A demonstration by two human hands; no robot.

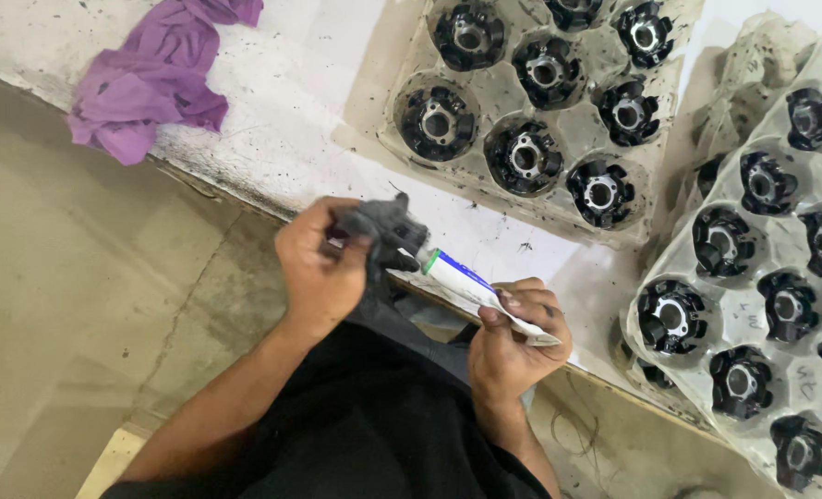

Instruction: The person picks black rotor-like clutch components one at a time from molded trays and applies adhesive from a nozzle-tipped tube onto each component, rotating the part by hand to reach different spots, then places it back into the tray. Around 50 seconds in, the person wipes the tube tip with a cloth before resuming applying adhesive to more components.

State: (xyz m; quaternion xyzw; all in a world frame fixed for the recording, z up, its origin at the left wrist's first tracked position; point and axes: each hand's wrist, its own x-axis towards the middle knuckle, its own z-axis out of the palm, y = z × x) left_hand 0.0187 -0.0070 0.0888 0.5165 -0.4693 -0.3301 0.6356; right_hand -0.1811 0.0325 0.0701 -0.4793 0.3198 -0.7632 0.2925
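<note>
Tube [471, 282] slants from your right hand [517, 346] up-left, nozzle meeting the black part [388, 231], probably rubber, gripped in your left fingers [337, 240]

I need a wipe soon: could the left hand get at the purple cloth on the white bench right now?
Probably not at once. The left hand is shut on a black part, so its grip is taken. The purple cloth lies uncovered on the white bench, with nothing between.

In our left hand [321, 263] we see a dark grey part [388, 231]; our right hand [514, 342] holds a white tube [471, 282] with a blue stripe and green neck. Beyond them, black parts [525, 157] sit in clear, smudged trays [402, 83] on the speckled white desk [282, 120], with a purple cloth [157, 79] beyond the left hand.
</note>
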